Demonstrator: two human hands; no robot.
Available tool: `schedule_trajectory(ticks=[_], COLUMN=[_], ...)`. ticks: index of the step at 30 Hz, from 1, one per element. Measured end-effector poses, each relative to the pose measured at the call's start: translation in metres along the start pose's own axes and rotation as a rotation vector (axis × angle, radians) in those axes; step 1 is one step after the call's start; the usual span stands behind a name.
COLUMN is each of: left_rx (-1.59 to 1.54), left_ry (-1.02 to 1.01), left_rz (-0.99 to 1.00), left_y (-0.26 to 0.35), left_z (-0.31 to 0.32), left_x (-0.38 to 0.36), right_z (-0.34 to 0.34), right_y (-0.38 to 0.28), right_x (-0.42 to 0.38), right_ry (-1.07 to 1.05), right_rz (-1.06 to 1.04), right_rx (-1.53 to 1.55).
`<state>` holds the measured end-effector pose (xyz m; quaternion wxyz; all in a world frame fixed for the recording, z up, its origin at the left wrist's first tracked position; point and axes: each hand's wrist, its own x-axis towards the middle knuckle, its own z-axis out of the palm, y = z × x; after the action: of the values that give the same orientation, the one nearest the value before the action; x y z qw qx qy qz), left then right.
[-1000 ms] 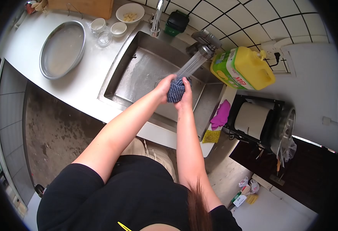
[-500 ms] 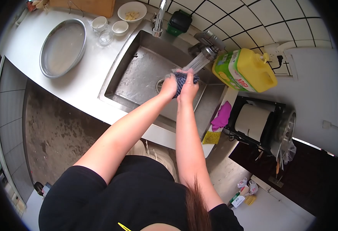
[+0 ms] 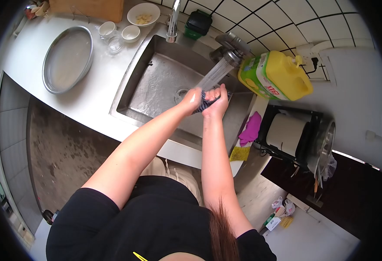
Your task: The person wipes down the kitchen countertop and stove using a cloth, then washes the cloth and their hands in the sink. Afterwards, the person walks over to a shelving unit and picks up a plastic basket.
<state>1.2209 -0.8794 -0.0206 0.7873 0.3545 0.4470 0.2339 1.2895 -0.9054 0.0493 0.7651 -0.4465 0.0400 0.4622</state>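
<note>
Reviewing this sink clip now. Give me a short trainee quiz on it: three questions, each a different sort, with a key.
1. Multiple choice: what are the left grip and right grip closed on?
A) the pink cloth
B) the dark blue cloth
C) the yellow jug

2. True or false: the metal basin stands on the counter, outside the sink.

3. Short answer: which vessel on the counter holds pale pieces?

Key:
1. B
2. True
3. The large white bowl
</note>
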Motion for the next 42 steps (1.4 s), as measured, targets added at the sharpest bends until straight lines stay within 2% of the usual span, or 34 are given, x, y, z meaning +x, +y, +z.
schedule_trajectory(ticks=[5, 6, 9, 12, 16, 20, 24, 26, 30, 33, 36, 39, 42], left_rx=[0.109, 0.143, -0.116, -0.222, -0.200, -0.199, -0.288, -0.200, -0.215, -0.242, -0.276, -0.252, -0.280], left_ry=[-0.070, -0.063, -0.058, -0.160, -0.248, -0.658, -0.544, -0.426, -0.140, -0.106, -0.375, -0.569, -0.566], left_rz=[-0.069, -0.075, -0.304, -0.322, -0.373, -0.315, -0.205, -0.218, -0.320, -0.390, -0.338, -0.194, -0.179], left_y=[0.014, 0.022, 0.033, 0.040, 0.032, 0.035, 0.025, 0.026, 0.046, 0.059, 0.040, 0.028, 0.027], left_z=[-0.002, -0.003, -0.007, -0.018, -0.025, -0.026, -0.021, -0.014, -0.001, 0.003, -0.014, -0.025, -0.026], left_x=[-0.006, -0.012, -0.021, -0.039, -0.065, -0.095, -0.097, -0.091, -0.081, -0.081, -0.066, -0.067, -0.070], right_z=[-0.011, -0.013, -0.016, -0.014, -0.018, -0.023, -0.004, 0.004, 0.000, -0.004, -0.002, 0.001, -0.001], right_y=[-0.005, -0.005, -0.004, -0.003, 0.007, 0.028, 0.034, 0.035, 0.051, 0.051, 0.044, 0.036, 0.039], right_x=[0.000, 0.001, 0.006, 0.013, 0.033, 0.054, 0.051, 0.049, 0.065, 0.069, 0.068, 0.072, 0.074], right_ry=[-0.111, -0.053, 0.125, 0.295, 0.385, 0.372, 0.409, 0.408, 0.181, 0.286, 0.356, 0.405, 0.403], right_rz=[-0.008, -0.024, -0.025, 0.056, 0.120, 0.132, 0.164, 0.164, 0.098, 0.104, 0.128, 0.130, 0.118], right_rx=[0.049, 0.075, 0.155, 0.206, 0.227, 0.307, 0.253, 0.223, 0.089, 0.043, 0.249, 0.331, 0.263])
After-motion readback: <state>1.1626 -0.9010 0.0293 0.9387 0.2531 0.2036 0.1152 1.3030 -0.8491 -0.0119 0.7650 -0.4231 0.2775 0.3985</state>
